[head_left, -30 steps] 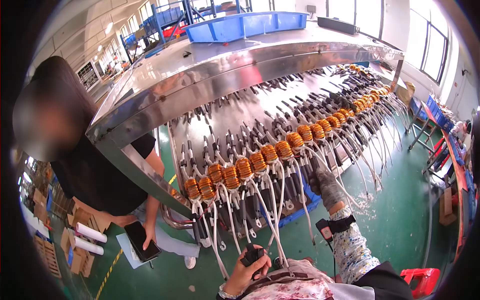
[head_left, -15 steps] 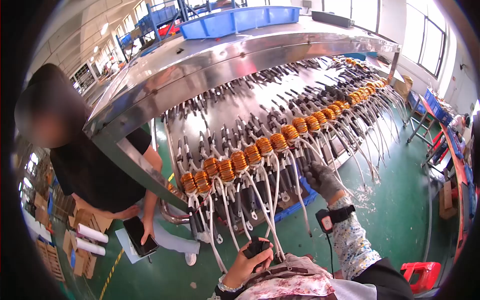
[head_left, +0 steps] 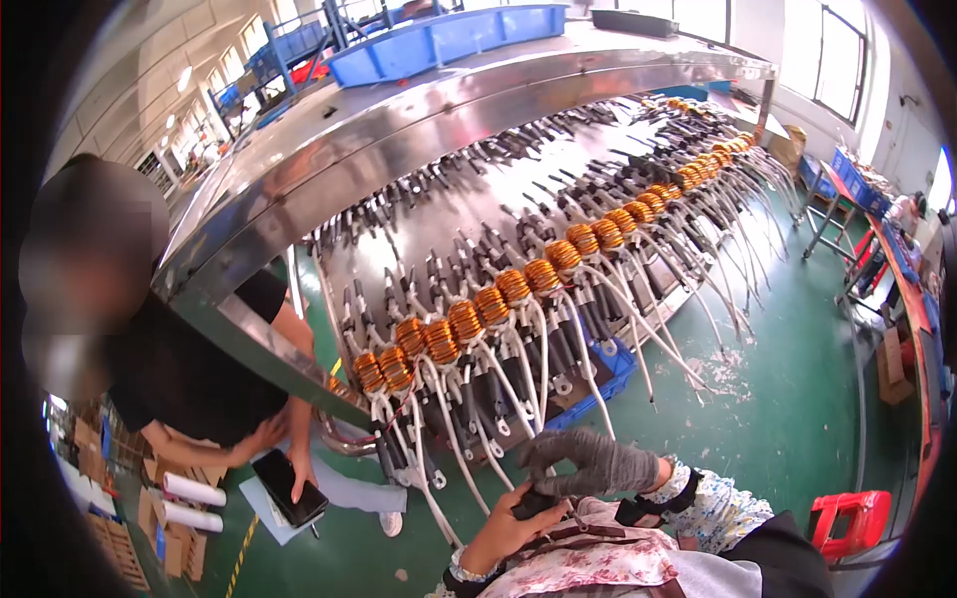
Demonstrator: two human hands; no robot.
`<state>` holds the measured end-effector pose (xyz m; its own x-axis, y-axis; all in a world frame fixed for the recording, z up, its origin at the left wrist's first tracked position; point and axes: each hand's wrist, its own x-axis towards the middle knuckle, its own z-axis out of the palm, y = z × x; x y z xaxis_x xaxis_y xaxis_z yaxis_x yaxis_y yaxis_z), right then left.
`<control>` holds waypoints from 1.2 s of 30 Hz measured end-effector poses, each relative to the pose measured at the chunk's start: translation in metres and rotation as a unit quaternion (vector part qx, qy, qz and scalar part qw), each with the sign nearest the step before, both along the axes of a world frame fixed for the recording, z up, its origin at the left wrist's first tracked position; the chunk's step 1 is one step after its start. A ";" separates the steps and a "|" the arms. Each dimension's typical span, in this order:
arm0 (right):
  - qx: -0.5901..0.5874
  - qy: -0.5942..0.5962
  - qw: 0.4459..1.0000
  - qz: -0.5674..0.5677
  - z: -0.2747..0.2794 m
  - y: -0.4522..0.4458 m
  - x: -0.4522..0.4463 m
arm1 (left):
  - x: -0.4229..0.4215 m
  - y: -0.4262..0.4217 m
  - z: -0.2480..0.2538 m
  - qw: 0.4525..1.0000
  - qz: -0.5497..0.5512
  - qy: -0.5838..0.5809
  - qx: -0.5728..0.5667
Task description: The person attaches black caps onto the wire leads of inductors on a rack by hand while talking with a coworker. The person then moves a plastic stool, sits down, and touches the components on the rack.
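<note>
My left hand (head_left: 510, 530) is bare and closed round a small black bundle (head_left: 534, 504), low in front of my floral apron (head_left: 588, 563). The bundle's kind is hard to make out. Just above it, my right hand (head_left: 590, 464) wears a grey glove, its fingers bent down to the bundle; whatever they pinch is hidden. Beyond both hands runs a row of copper-wound ring coils (head_left: 465, 321) on a metal rack shelf (head_left: 399, 249). White cables (head_left: 590, 377) and dark sleeved leads with ring lugs hang from the coils over the shelf's front edge.
At the left stands a person holding a phone (head_left: 289, 488) and papers beside the rack's metal post (head_left: 259, 339). A blue tray (head_left: 449, 45) sits on top. Another blue bin (head_left: 598, 384) is below the cables. A red stool (head_left: 847, 523) stands at right.
My gloved right hand has left the hanging leads and come down and left to my left hand. My left hand keeps the black bundle. The view has shifted slightly.
</note>
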<state>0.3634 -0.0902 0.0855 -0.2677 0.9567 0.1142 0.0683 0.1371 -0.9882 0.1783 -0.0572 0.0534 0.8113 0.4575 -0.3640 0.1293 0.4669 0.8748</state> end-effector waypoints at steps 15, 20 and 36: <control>0.139 0.026 0.816 -0.561 -0.082 0.020 0.171 | 0.005 -0.001 -0.004 0.999 -0.004 -0.028 -0.031; -0.119 0.266 0.797 -0.530 -0.092 0.019 0.137 | 0.006 0.001 -0.011 0.999 0.022 -0.024 -0.027; -0.042 0.179 0.824 -0.537 -0.088 0.027 0.144 | 0.009 -0.007 -0.002 0.999 0.038 0.029 0.015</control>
<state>0.5074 -0.0628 -0.0025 0.7738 0.6289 -0.0755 -0.1912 0.1183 -0.9744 0.1876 -0.0638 0.0515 0.7516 0.5278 -0.3956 0.1461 0.4516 0.8802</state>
